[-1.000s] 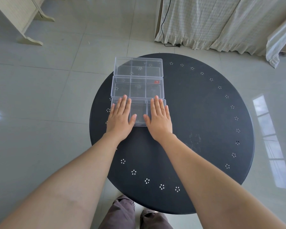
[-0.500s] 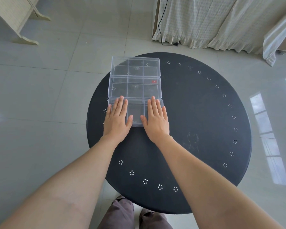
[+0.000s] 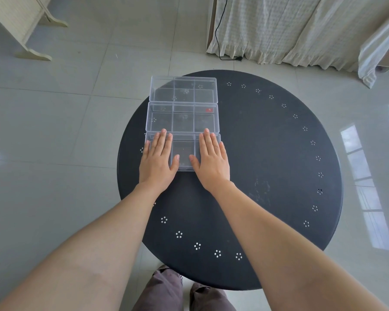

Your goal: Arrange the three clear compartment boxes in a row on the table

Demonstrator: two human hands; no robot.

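Three clear compartment boxes lie edge to edge in a line running away from me on the left part of a round black table [image 3: 267, 153]. The far box [image 3: 184, 89] overhangs the table's back left edge. The middle box [image 3: 182, 117] has a small red mark in its right rear cell. The near box [image 3: 183, 152] lies under both palms. My left hand [image 3: 158, 159] rests flat on its left part and my right hand [image 3: 211, 159] flat on its right part, fingers together and pointing away from me.
The table's rim is dotted with small white flower-shaped holes. Grey floor tiles surround it. White curtains [image 3: 301, 30] and a black cable hang at the back right, a cream furniture leg [image 3: 32, 50] stands at the back left. My legs show under the near edge.
The hands and boxes keep the same arrangement. Only the camera view has shifted slightly.
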